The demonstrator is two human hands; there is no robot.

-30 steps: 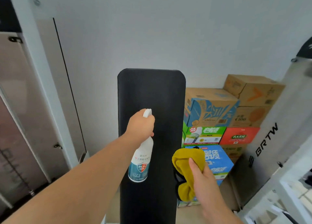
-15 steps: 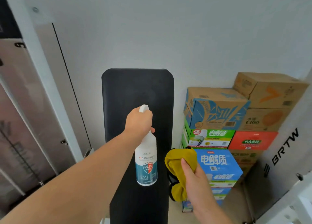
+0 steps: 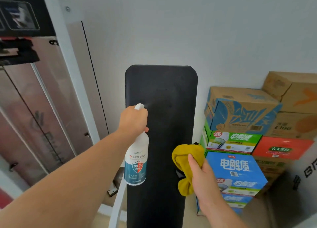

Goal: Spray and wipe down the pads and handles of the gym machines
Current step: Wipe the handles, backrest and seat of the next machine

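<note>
A long black bench pad runs away from me toward the white wall. My left hand grips the neck of a white spray bottle with a blue label, held upright over the pad's left edge. Its white nozzle points at the pad, and a faint mist shows just beyond it. My right hand holds a bunched yellow cloth by the pad's right edge; a dark bit hangs beneath the cloth.
Stacked cardboard drink boxes stand against the wall right of the pad. A white machine frame with clear panels rises on the left. A white panel with black lettering is at far right.
The view has swung, so the pad now sits nearer the middle. My left hand has carried the bottle toward the pad's left edge, and mist now shows at the nozzle. The cloth hand has barely moved.
</note>
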